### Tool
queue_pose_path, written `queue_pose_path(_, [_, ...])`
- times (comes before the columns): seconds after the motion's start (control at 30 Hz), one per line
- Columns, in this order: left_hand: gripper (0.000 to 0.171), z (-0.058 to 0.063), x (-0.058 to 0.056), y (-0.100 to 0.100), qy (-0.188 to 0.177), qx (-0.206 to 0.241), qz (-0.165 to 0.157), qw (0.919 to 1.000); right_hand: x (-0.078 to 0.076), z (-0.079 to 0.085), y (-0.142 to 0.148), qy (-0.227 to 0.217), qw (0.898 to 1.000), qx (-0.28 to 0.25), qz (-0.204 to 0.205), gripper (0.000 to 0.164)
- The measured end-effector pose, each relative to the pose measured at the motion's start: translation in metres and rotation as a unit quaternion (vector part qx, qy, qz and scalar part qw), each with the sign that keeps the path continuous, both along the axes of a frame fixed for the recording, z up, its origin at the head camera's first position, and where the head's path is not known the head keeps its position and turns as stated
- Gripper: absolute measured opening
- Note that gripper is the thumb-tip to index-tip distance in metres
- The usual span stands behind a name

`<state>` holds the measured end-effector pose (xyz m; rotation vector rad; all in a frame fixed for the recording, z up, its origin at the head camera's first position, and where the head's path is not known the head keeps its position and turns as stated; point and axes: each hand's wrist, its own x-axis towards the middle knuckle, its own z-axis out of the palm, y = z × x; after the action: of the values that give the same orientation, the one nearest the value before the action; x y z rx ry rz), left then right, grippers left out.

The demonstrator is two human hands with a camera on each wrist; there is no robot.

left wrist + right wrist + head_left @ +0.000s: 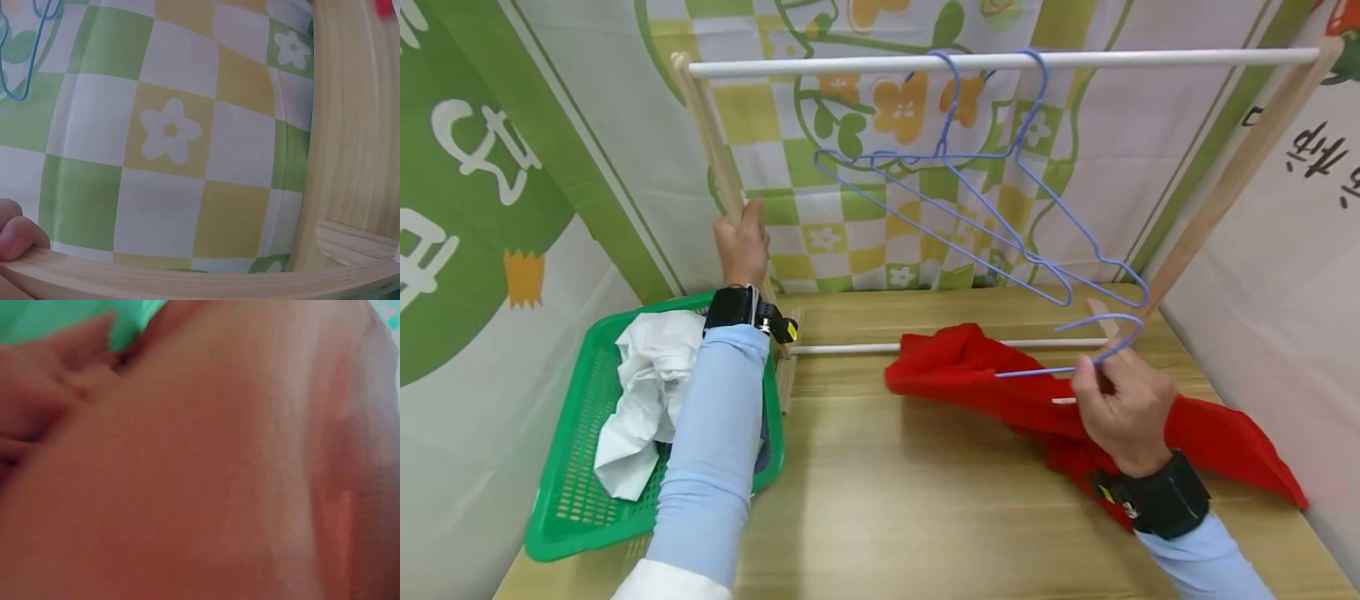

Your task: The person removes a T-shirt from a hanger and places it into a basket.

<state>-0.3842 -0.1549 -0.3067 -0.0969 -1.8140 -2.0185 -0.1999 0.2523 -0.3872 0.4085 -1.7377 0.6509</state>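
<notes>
In the head view my left hand [742,246] grips the left wooden post [711,142] of a clothes rack; the left wrist view shows its fingertips [22,237] curled over the wood. My right hand [1126,408] pinches a blue hanger [1123,329] just below its hook, low at the right. A red garment [955,367] hangs spread on that hanger, its lower part near the tabletop; its exact kind cannot be told. Two more blue hangers [992,208] hang from the rack's white top rod [850,65]. The right wrist view is blurred and mostly filled by skin.
A green plastic basket [568,442] holding white cloth [651,375] and some dark cloth stands at the left, partly behind my left sleeve. The rack's right post [1232,183] and lower white rod [850,348] lie beyond the garment. Printed curtains enclose the wooden table [880,517].
</notes>
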Motion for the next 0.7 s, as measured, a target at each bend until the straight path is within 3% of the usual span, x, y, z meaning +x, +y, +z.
queue_pose_path(0.13, [0.055, 0.000, 0.000, 0.000, 0.001, 0.010, -0.003, 0.9999, -0.021, 0.007, -0.041, -0.019, 0.998, 0.051, 0.012, 0.037])
queue_pose_path(0.27, [0.056, -0.004, -0.004, 0.002, -0.016, 0.006, -0.013, 0.9998, -0.032, 0.007, -0.065, -0.087, 0.994, 0.058, 0.021, 0.035])
queue_pose_path(0.43, [0.055, -0.015, -0.019, -0.003, -0.054, -0.066, 0.011, 0.9963, -0.038, -0.009, -0.072, -0.187, 0.981, 0.025, 0.037, 0.035])
queue_pose_path(0.5, [0.048, -0.014, -0.021, -0.007, -0.088, -0.130, 0.029, 0.9872, -0.040, -0.013, -0.071, -0.210, 0.977, 0.009, 0.036, 0.034])
queue_pose_path(0.57, [0.039, -0.006, -0.013, -0.014, -0.145, -0.223, 0.031, 0.9635, -0.043, -0.013, -0.068, -0.220, 0.975, -0.001, 0.035, 0.034])
queue_pose_path(0.6, [0.041, 0.000, -0.004, -0.016, -0.180, -0.281, 0.035, 0.9419, -0.045, -0.012, -0.067, -0.222, 0.975, -0.006, 0.035, 0.033])
queue_pose_path(0.67, [0.059, 0.015, 0.020, -0.017, -0.239, -0.398, 0.044, 0.8846, -0.046, -0.008, -0.063, -0.223, 0.974, -0.017, 0.034, 0.033])
queue_pose_path(0.7, [0.069, 0.021, 0.033, -0.015, -0.252, -0.444, 0.050, 0.8581, -0.046, -0.006, -0.062, -0.222, 0.974, -0.019, 0.034, 0.032])
